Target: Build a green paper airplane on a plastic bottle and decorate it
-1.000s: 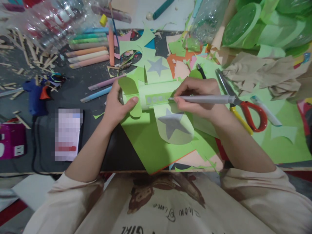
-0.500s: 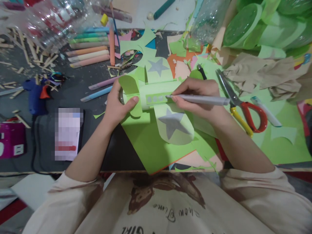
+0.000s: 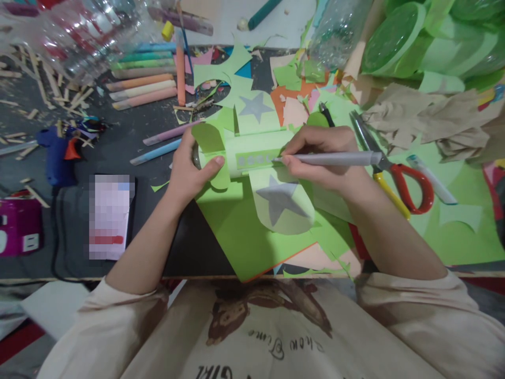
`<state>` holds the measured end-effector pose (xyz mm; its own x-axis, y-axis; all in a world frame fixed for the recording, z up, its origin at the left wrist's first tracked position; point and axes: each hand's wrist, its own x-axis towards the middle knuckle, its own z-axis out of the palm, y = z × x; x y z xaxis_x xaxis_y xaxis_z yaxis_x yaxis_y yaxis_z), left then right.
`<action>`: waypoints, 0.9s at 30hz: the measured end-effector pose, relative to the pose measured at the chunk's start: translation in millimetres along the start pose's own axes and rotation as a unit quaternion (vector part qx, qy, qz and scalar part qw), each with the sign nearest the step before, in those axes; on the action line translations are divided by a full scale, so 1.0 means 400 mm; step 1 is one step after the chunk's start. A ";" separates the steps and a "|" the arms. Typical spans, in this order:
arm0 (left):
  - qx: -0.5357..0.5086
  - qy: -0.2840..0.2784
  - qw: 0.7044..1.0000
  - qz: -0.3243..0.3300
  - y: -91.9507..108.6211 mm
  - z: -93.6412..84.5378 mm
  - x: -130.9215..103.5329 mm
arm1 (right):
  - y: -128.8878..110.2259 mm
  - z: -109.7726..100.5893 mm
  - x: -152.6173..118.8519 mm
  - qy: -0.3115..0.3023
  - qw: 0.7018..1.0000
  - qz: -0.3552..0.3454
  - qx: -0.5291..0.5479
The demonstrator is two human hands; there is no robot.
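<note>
A light-green paper airplane model [image 3: 258,138] lies across the middle of the table, its rounded wings marked with grey stars. My left hand [image 3: 191,171] is closed around its tail end, thumb lying on the darker green tail pieces. In my right hand [image 3: 323,158] is a grey marker [image 3: 339,158], pinched by thumb and fingers. The marker's tip meets a bright green strip [image 3: 256,159] on the model's body, where several grey dots sit in a row. Under the model is a green paper sheet [image 3: 244,237].
Red-and-yellow scissors [image 3: 412,187] lie right of my right hand, near crumpled brown paper [image 3: 430,121]. To the left are a phone [image 3: 110,216], a blue glue gun [image 3: 57,155] and several markers [image 3: 145,81]. Plastic bottles [image 3: 98,31] and paper scraps [image 3: 290,108] lie farther back.
The marker and my right hand have shifted slightly right along the strip, and another grey mark shows by the tip. My left hand and the model have stayed put.
</note>
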<state>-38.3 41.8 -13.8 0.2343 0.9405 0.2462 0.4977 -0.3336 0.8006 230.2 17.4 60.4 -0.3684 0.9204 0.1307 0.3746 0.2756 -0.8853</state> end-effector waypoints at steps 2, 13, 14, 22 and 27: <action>-0.004 0.001 1.000 0.003 0.001 0.000 0.000 | 0.002 0.001 0.000 0.017 1.000 -0.012 0.000; -0.012 0.003 1.000 -0.002 0.000 0.004 -0.001 | 0.007 0.007 -0.010 0.039 0.998 -0.031 -0.023; -0.013 0.001 1.000 -0.002 0.001 0.004 -0.001 | 0.006 0.007 -0.010 0.037 0.999 -0.033 -0.019; -0.007 -0.001 1.000 -0.005 0.003 0.000 0.002 | -0.004 -0.006 0.000 -0.019 0.999 0.029 -0.016; -0.013 0.005 1.000 -0.004 0.007 0.002 0.002 | 0.004 -0.003 0.002 0.004 1.000 0.008 0.000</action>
<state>-36.2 41.7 -11.7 0.2222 0.9437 0.2449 0.4779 -0.3244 0.8163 231.5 19.1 59.6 -0.3556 0.9270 0.1194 0.3800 0.2601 -0.8876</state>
